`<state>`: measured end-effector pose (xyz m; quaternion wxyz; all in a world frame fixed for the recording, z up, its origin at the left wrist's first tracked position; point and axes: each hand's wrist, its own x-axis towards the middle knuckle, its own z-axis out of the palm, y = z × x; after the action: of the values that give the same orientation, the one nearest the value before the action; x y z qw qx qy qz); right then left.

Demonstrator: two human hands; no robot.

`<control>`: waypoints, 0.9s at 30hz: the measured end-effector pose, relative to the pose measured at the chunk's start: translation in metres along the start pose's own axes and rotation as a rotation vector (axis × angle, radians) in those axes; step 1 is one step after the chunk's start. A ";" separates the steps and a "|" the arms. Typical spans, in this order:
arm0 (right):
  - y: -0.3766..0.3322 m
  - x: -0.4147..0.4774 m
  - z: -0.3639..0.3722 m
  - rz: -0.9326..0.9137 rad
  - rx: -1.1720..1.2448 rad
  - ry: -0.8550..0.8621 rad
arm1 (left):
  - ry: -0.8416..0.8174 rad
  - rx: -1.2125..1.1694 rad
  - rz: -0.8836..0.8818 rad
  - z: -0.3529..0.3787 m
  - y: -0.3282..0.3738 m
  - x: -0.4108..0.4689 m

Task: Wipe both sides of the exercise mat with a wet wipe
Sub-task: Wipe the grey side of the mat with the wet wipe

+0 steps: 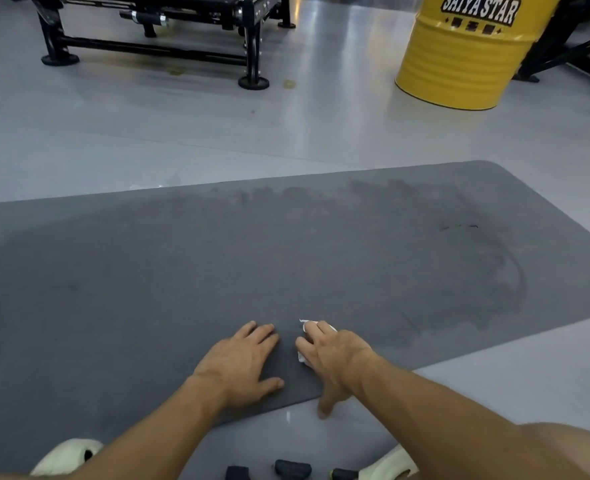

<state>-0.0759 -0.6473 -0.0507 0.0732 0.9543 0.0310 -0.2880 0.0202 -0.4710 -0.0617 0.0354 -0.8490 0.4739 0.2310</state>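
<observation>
Grey gym floor [148, 140]; dark mat [182, 265] lies flat on it. Left hand [241, 362] flat, fingers spread, at mat's near edge. Right hand [335, 355] just beside presses white wipe [306, 323] onto mat, thumb past the edge.

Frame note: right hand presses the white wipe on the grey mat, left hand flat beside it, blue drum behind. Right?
The drum is yellow, not blue; the head view shows it. Otherwise yes: right hand presses the white wipe on the grey mat, left hand flat beside it.
</observation>
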 end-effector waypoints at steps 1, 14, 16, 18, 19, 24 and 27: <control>0.000 0.001 -0.001 -0.004 -0.005 0.003 | -0.014 0.002 -0.004 0.003 0.001 -0.002; -0.030 -0.006 -0.004 0.037 -0.074 0.193 | -0.068 0.103 -0.041 0.023 0.022 -0.005; -0.028 -0.007 -0.005 0.072 -0.079 0.187 | -0.053 0.114 -0.057 0.022 0.023 -0.005; -0.028 -0.008 -0.005 0.080 -0.113 0.193 | -0.047 0.112 -0.068 0.018 0.022 -0.006; -0.028 -0.008 -0.003 0.077 -0.129 0.205 | -0.052 0.101 -0.077 0.015 0.021 -0.008; -0.021 -0.001 0.001 0.091 -0.080 0.222 | -0.082 0.093 -0.124 0.001 0.012 -0.026; -0.020 -0.004 -0.005 0.101 -0.045 0.251 | -0.083 0.137 -0.134 -0.003 0.003 -0.038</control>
<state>-0.0781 -0.6272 -0.0466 0.1047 0.9813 -0.0016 -0.1617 0.0022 -0.4432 -0.0424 0.1283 -0.8641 0.4288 0.2304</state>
